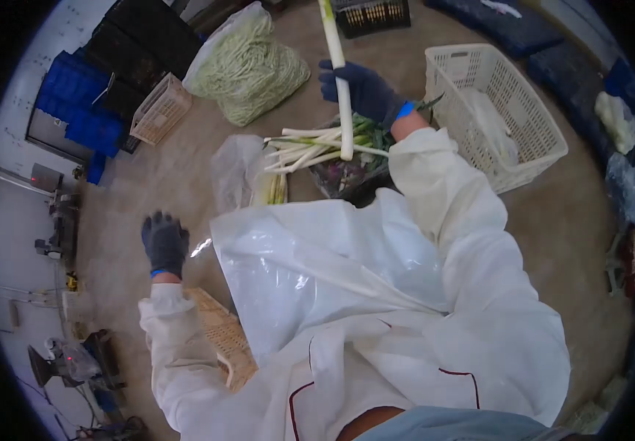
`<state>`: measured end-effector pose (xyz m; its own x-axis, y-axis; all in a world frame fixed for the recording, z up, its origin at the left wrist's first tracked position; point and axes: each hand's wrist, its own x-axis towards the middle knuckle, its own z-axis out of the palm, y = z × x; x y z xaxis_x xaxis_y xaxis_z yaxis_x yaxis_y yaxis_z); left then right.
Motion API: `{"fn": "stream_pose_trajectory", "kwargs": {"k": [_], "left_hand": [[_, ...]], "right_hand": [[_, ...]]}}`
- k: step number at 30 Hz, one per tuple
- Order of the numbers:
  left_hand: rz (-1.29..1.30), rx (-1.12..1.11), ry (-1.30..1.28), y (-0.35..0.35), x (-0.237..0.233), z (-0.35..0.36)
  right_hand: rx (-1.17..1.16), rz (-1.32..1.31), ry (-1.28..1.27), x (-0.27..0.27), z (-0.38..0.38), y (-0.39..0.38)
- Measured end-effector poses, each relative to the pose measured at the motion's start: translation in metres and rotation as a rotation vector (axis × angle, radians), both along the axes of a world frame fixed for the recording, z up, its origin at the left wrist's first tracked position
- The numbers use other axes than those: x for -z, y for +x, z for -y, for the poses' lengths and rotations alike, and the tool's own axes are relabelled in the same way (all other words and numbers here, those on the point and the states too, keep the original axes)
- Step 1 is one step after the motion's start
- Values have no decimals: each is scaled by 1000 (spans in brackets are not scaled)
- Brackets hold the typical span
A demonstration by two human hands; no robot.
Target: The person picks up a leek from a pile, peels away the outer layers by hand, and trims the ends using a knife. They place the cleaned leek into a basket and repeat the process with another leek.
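White leek (343, 110), held near-upright in gloved R hand (367, 94), w/ fingers wrapped round shaft, over pile of other leeks (310, 134). Prob. light for length; stiff along white shank, likely bendier toward green end. Poss. slippery if damp; apt to bruise or peel at outer layers. Best grasped approx. mid-shaft, w/o hard squeeze. Gloved L hand (164, 246) off to side, well apart from leeks, w/o visible load; can't tell finger curl.

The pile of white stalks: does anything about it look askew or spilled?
A bit askew: the white stalks lie crossed at different angles over the dark plastic, many pale ends jutting out leftward. Nothing clearly looks spilled.
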<state>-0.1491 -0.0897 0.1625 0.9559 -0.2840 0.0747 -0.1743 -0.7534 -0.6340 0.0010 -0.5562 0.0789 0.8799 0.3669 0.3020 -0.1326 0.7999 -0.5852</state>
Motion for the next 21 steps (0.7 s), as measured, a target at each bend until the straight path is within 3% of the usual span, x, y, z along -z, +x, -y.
{"fn": "stream_pose_trajectory", "kwargs": {"k": [1, 3, 6, 9, 14, 21], "left_hand": [[219, 281, -155, 6, -19, 26], [181, 588, -543, 1, -77, 103], [79, 943, -622, -42, -137, 196], [-38, 1214, -584, -72, -154, 243], [-114, 1413, -697, -77, -156, 274], [-105, 1503, -815, -67, -154, 277]], "right_hand": [[5, 12, -41, 2, -1, -1], [-33, 28, -72, 6, -1, 4], [63, -36, -148, 1, -2, -6], [92, -72, -268, 1, 0, -8], [289, 133, -523, 6, 0, -13], [491, 419, -897, 8, 3, -6]]}}
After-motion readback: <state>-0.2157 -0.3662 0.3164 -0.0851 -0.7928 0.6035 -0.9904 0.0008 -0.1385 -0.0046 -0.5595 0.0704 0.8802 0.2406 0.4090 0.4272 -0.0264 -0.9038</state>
